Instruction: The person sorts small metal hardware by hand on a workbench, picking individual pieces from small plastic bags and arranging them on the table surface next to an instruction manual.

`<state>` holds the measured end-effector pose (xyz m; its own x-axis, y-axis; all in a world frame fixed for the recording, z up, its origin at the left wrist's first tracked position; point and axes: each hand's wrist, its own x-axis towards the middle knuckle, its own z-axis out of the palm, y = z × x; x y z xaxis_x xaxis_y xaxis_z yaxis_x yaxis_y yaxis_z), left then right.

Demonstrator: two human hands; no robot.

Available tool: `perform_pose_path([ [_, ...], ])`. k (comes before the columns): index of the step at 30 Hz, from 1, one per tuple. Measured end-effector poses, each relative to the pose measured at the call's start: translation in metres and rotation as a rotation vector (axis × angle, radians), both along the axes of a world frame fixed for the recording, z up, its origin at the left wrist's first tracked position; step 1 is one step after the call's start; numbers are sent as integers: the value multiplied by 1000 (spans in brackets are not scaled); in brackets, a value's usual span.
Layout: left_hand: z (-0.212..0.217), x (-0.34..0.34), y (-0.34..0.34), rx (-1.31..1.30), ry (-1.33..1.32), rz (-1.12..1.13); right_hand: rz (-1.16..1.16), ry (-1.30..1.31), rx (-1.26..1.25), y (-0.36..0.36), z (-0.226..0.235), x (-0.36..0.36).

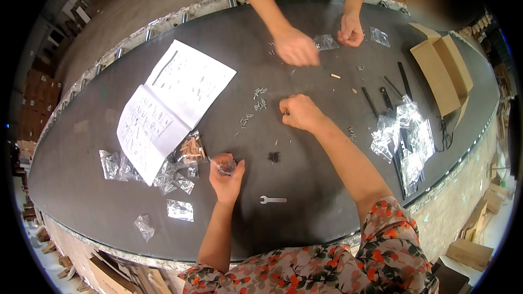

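My left hand (225,177) is curled round a small clear plastic bag (226,167), low and left of the table's middle. My right hand (298,113) is closed above the dark tabletop, its fingertips pinched together; a dark bit shows at them, too small to name. To its left lie loose silver screws (260,99), with a few more screws (247,120) closer to me. A little heap of dark screws (274,157) sits between my hands. Nearer my body rests a flat open-ended wrench (273,199).
An open instruction booklet (174,100) lies left, beside a bag of wooden dowels (192,148) and clear bags (180,210). Across the table a co-worker's hands (297,47) hover near small parts. Bagged black metal parts (406,136) and an open cardboard box (444,68) stand right.
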<state>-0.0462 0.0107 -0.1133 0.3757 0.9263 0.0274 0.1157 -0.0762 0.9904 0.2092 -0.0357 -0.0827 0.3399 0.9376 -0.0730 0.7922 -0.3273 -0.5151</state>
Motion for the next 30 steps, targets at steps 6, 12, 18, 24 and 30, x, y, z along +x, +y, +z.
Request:
perform_pose_path([
  [6, -4, -1, 3, -3, 16, 14, -221, 360, -80, -3, 18, -1],
  [12, -6, 1, 2, 9, -45, 7, -504, 1280, 244, -30, 8, 0],
  [18, -11, -3, 3, 27, -33, -8, -339, 2391, 726, -51, -9, -25],
  [24, -13, -4, 3, 39, 22, -29, -608, 1578, 402, -64, 17, -34],
  [30, -12, -2, 4, 48, -6, -13, -662, 432, 153, -54, 13, -25],
])
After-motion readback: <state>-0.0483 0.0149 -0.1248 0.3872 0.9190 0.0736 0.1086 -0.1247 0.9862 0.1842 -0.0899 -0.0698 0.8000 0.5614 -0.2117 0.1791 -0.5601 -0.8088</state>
